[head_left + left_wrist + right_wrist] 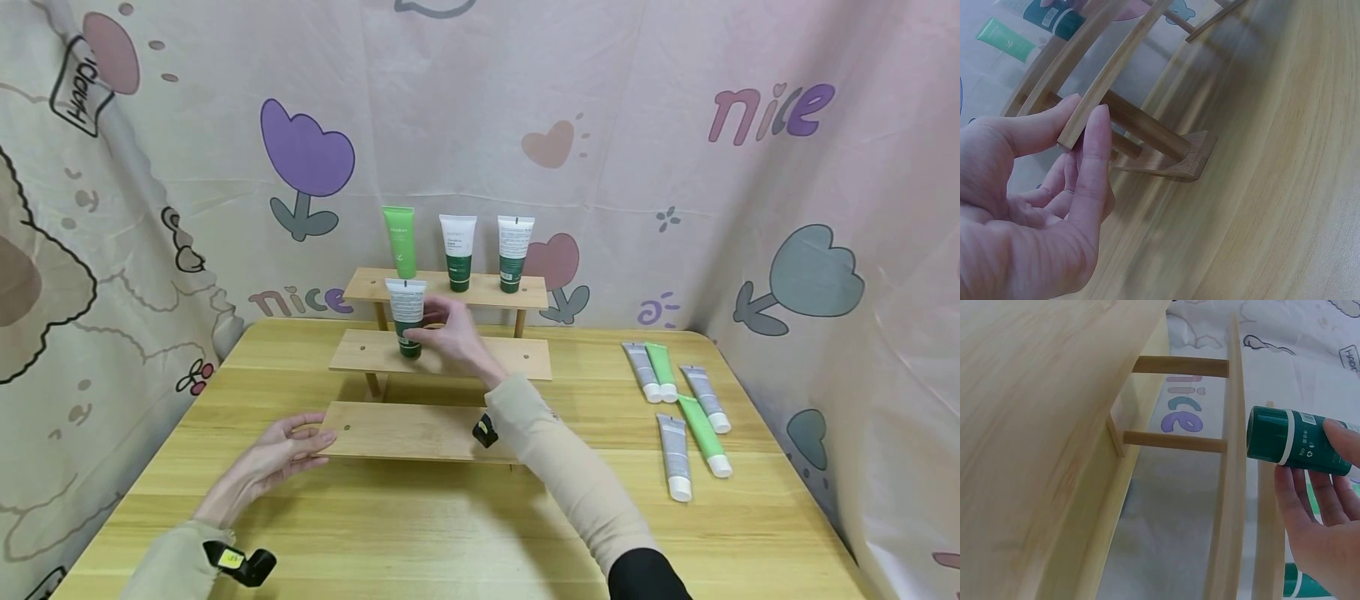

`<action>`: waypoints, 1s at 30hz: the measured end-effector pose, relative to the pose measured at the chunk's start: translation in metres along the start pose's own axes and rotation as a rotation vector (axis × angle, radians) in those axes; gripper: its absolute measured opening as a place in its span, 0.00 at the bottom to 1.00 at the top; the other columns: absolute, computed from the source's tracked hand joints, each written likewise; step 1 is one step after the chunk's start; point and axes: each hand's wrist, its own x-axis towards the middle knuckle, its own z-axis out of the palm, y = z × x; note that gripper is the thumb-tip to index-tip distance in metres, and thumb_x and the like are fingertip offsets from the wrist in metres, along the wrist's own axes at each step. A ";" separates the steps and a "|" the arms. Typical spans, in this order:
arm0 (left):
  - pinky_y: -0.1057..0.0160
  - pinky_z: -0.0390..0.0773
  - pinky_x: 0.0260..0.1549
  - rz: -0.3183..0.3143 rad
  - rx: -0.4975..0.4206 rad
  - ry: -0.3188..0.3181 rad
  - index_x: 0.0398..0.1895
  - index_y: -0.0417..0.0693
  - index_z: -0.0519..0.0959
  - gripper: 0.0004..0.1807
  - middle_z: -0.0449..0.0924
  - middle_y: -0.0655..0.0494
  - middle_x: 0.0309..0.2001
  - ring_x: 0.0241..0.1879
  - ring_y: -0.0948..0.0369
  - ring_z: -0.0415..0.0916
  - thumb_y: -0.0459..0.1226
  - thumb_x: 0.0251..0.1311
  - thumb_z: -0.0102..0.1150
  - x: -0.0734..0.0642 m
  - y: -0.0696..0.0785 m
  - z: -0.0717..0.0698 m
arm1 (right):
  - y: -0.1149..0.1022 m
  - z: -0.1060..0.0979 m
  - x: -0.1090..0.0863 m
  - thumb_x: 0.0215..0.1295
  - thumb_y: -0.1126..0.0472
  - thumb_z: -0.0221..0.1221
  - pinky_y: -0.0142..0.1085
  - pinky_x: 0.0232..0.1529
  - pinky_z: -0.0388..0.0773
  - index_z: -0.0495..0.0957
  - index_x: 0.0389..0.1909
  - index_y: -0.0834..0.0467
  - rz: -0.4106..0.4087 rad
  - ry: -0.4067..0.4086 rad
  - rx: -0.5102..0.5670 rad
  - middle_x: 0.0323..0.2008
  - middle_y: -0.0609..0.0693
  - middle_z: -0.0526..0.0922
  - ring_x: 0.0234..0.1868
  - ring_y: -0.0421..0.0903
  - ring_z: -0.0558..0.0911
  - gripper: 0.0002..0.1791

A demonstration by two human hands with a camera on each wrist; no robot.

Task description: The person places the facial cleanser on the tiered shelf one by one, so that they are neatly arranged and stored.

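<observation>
My right hand (450, 333) grips a white and dark green squeeze tube (407, 312) between thumb and fingers. The tube stands cap down at the left part of the middle tier of a wooden stepped rack (442, 354). In the right wrist view its green cap end (1269, 434) is right at the shelf edge. My left hand (281, 454) pinches the left end of the lowest tier (1082, 119), thumb on top and fingers beneath. On the top tier stand a light green tube (401, 242) and two white and green tubes (458, 250).
At the right of the wooden table (600, 517) lie several tubes, some grey with white caps (675, 454) and some light green (703, 433). A patterned curtain (622, 167) hangs behind the table and along both sides.
</observation>
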 end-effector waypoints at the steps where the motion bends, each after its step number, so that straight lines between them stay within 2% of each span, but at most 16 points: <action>1: 0.67 0.88 0.49 0.000 -0.001 0.000 0.76 0.25 0.38 0.46 0.77 0.59 0.46 0.43 0.68 0.82 0.34 0.71 0.58 0.000 0.000 0.000 | 0.000 0.001 0.001 0.58 0.68 0.70 0.39 0.60 0.83 0.78 0.58 0.62 -0.001 0.000 0.002 0.54 0.60 0.84 0.54 0.54 0.84 0.25; 8: 0.67 0.88 0.49 0.006 0.010 0.014 0.74 0.25 0.42 0.42 0.77 0.59 0.45 0.41 0.68 0.80 0.33 0.71 0.57 0.001 -0.001 0.001 | 0.001 0.010 0.006 0.58 0.68 0.71 0.36 0.57 0.84 0.79 0.57 0.61 -0.010 0.005 -0.003 0.53 0.60 0.85 0.53 0.54 0.85 0.25; 12: 0.67 0.88 0.48 0.003 0.019 0.017 0.75 0.25 0.42 0.43 0.74 0.58 0.45 0.41 0.67 0.79 0.33 0.71 0.58 0.002 -0.001 0.001 | 0.000 0.015 0.008 0.58 0.68 0.70 0.36 0.58 0.84 0.79 0.57 0.61 -0.012 0.012 -0.016 0.53 0.60 0.85 0.54 0.55 0.85 0.24; 21: 0.67 0.88 0.49 0.008 0.016 -0.007 0.75 0.24 0.41 0.43 0.76 0.58 0.45 0.42 0.67 0.80 0.34 0.71 0.57 0.002 0.000 0.000 | 0.001 0.021 0.013 0.57 0.68 0.71 0.38 0.60 0.84 0.79 0.57 0.61 -0.001 0.023 -0.033 0.55 0.58 0.85 0.54 0.54 0.84 0.25; 30: 0.68 0.88 0.47 -0.009 -0.004 0.009 0.76 0.25 0.38 0.46 0.79 0.60 0.45 0.42 0.68 0.81 0.35 0.71 0.58 0.001 0.000 0.000 | 0.002 0.024 0.014 0.58 0.68 0.71 0.37 0.59 0.84 0.79 0.57 0.60 0.003 0.025 -0.055 0.54 0.58 0.85 0.54 0.53 0.85 0.25</action>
